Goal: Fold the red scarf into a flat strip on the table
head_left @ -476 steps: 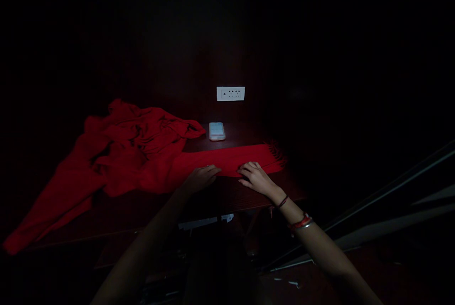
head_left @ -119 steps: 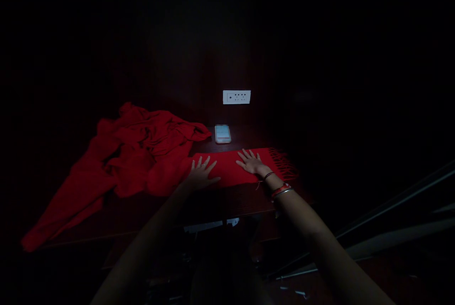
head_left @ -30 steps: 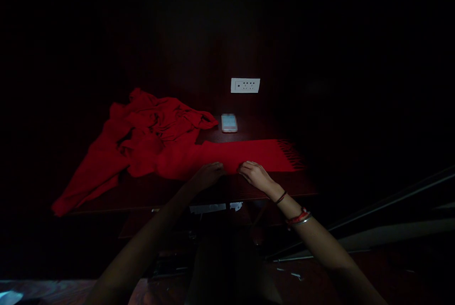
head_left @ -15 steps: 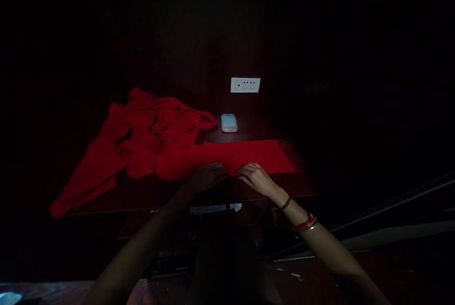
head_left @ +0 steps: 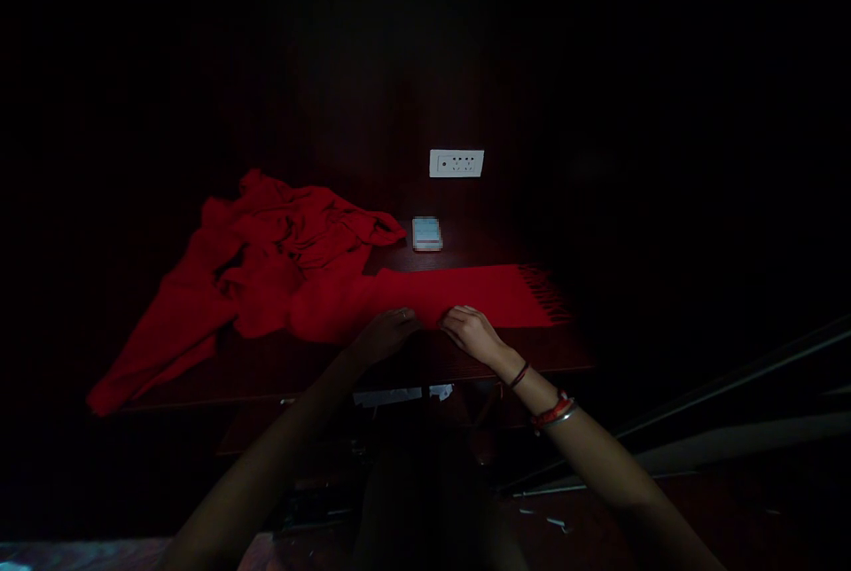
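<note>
A red scarf [head_left: 492,292] lies across the dark table, its right end flat with a fringe and its left part in a crumpled heap. My left hand [head_left: 386,330] is at the scarf's near edge, fingers curled together on the cloth. Close to it on the right, my right hand [head_left: 471,329] pinches the same edge, with a small gap between the two hands. Dim light leaves the fingertips hard to see. Bracelets circle my right wrist.
Behind the scarf, a small pale device like a phone [head_left: 426,234] lies on the table [head_left: 465,363]. A white socket plate [head_left: 456,163] is on the dark wall beyond. Below the table's front edge there is an open drawer-like space with pale papers [head_left: 392,395].
My right hand has shifted very slightly left, its forearm too. The left hand stays at the scarf's edge. The whole view has moved a little, and the scarf lies as before.
</note>
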Available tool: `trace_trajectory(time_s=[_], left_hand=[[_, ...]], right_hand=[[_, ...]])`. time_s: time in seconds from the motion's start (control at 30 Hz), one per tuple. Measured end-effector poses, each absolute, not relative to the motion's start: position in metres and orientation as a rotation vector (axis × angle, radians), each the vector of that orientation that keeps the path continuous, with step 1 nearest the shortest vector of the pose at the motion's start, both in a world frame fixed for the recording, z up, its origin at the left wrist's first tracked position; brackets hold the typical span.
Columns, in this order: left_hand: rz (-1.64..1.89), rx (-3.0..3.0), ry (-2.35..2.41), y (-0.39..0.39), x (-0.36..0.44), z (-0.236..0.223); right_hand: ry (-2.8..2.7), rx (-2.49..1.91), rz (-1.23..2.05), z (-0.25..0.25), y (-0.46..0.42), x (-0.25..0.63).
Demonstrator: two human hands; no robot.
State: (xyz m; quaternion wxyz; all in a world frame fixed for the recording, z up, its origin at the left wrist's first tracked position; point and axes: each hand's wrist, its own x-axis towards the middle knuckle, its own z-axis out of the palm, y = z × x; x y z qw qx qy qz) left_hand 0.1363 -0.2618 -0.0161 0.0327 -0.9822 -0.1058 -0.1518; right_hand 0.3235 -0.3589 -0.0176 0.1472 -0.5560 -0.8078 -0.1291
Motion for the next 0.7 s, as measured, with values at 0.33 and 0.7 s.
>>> trace_trajectory(time_s=[0.33,0.7], left_hand=[[-0.499,-3.115,-0.249,-0.260,0.136,-0.018],[-0.665,-3.236,-0.283,-0.264,0.135,-0.018]], right_hand=[[-2.305,-1.541,-0.278,-0.016,-0.359,0.322],[-2.181,-1.439,-0.036,-0.016,-0.369,0.325]])
